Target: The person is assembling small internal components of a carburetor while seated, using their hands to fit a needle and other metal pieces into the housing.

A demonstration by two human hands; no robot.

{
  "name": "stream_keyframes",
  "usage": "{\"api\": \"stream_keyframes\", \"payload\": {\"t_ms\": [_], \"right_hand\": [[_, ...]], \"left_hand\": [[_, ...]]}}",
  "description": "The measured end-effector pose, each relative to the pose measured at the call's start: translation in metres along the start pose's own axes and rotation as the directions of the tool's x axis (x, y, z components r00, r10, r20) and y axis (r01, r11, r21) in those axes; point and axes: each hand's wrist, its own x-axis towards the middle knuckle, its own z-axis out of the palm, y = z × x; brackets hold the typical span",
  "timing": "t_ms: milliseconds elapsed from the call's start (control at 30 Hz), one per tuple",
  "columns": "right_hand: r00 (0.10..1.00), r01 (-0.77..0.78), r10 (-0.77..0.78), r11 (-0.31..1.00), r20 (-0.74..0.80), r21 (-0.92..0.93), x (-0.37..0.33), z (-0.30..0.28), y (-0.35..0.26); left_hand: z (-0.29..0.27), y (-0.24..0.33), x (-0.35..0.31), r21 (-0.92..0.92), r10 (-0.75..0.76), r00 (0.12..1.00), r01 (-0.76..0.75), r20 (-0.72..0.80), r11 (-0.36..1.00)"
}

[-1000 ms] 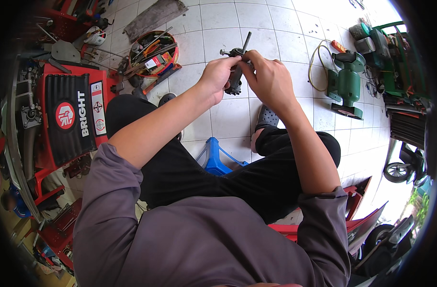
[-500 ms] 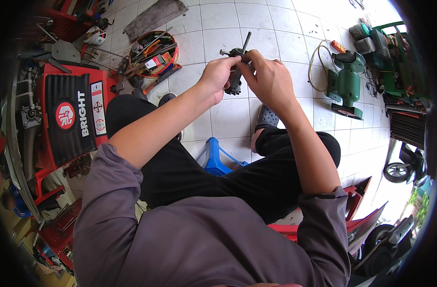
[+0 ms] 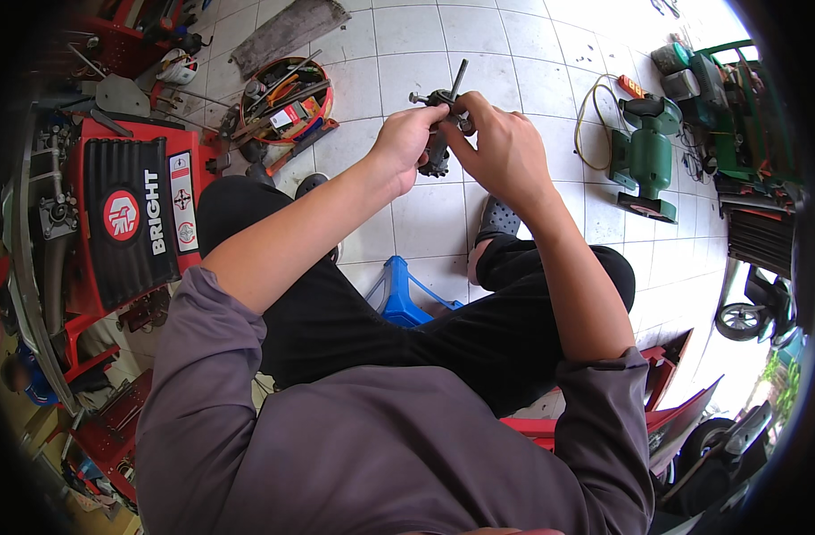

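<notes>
Out in front of me, above the tiled floor, both hands meet at a dark, greasy metal part (image 3: 438, 162) with a toothed-looking lower end. From its top a thin grey rod (image 3: 461, 77) sticks up at a slant, and a bolt (image 3: 418, 97) juts out to the left. My left hand (image 3: 402, 147) is closed around the part's left side. On the other side my right hand (image 3: 507, 150) pinches near the base of the rod with thumb and bent fingers. The fingers hide much of the part's middle.
A round tub (image 3: 329, 100) of tools stands on the floor ahead left, with a hammer (image 3: 296, 150) beside it. To the right stands a green bench grinder (image 3: 650, 159) with a yellow cable (image 3: 582, 134). A red and black machine (image 3: 126, 214) is close on my left. A blue stand (image 3: 398, 299) sits between my legs.
My right thumb and fingers have shifted slightly at the part. The left hand, the rod and the part are nearly where they were.
</notes>
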Motion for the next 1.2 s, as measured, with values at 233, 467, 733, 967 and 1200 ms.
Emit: {"api": "stream_keyframes", "payload": {"t_ms": [233,467,733,967,1200], "right_hand": [[0.995,-0.043,0.047,0.998,0.088,-0.047,-0.0017,-0.0025,-0.0008],[0.996,-0.049,0.054,0.997,0.074,-0.059,-0.0011,-0.0007,-0.0014],[0.997,-0.053,0.056,0.996,0.049,-0.067,-0.0014,-0.0003,-0.0019],[1.0,-0.008,0.008,1.0,0.009,-0.029,-0.0027,-0.0004,-0.0008],[0.993,-0.094,0.101,0.989,0.057,-0.117,-0.0012,-0.0004,-0.0011]], "left_hand": [[-0.0008,-0.0001,0.0012,-0.002,0.0,1.0,0.0,0.03,1.0],[-0.0019,-0.0028,0.0021,0.019,-0.001,1.0,0.0,0.024,1.0],[-0.0021,-0.0033,0.0026,0.011,0.015,0.999,-0.015,0.032,1.0],[-0.0009,-0.0025,0.0004,0.021,-0.001,1.0,0.0,0.026,1.0],[0.0006,-0.0009,-0.0008,0.01,0.009,0.999,-0.01,0.033,1.0]]}}
